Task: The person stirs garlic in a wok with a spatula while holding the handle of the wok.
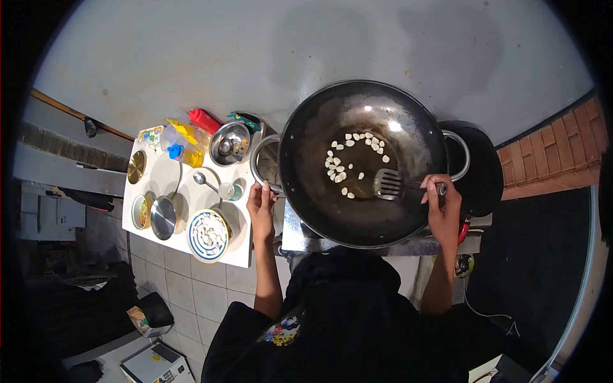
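A large dark wok stands on the stove, with a metal loop handle on either side. My left hand is closed at the lower part of its left handle. In my right hand is the handle of a slotted spatula, its flat head resting on the wok's oily bottom. Small white pieces, maybe garlic, lie in a loose arc left of and above the spatula head. The wok's right handle is free of my hand.
Left of the wok, a white table holds a patterned plate of white pieces, a steel bowl, a jug of yellow oil, a red bottle and a glass jar. A black pan sits behind the right handle.
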Available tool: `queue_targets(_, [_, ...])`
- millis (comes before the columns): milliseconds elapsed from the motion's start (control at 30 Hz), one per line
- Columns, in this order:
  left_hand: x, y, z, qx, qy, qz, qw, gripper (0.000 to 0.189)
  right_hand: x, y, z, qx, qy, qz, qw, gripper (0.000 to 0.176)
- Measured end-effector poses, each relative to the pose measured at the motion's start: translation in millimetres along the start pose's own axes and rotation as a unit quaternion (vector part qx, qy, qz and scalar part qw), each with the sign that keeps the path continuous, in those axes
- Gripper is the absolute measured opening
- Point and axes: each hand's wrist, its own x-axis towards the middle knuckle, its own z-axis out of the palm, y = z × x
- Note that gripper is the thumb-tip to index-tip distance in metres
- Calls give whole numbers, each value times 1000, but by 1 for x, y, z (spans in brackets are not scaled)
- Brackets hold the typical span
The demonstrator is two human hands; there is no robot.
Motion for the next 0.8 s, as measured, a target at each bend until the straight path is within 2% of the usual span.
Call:
queue_targets(67, [1,0,0,-3,-2,-2,1000,21,-1,-2,4,96,1,-4,995,6])
queue_targets(100, [1,-1,0,0,-5,-1,1000,21,0,-2,3,97,1,-3,995,6])
queue_targets(200, [1,-3,-4,1,-6,-1,1000,22,2,-3,0,82,15,-17,996,6])
queue_targets(267, [2,-5,-4,-3,-9,-3,1000,22,3,-2,-2,-20,11,-6,1000,7])
queue_targets(300, [3,-4,-5,1,-14,-6,1000,22,3,-2,-1,-21,11,-6,1000,7])
queue_targets(400, [2,-2,-4,6,-14,-1,1000,22,3,-4,2,40,9,9,999,8])
queue_targets(467, [1,-2,-2,5,-11,6,1000,21,4,-7,1,129,32,5,991,9])
queue_targets(667, [1,-5,-3,-4,-11,5,1000,20,5,-5,-2,-26,11,9,1000,10])
queue_targets(800, [2,-2,-2,-5,-8,4,1000,20,4,-6,7,55,5,13,998,11])
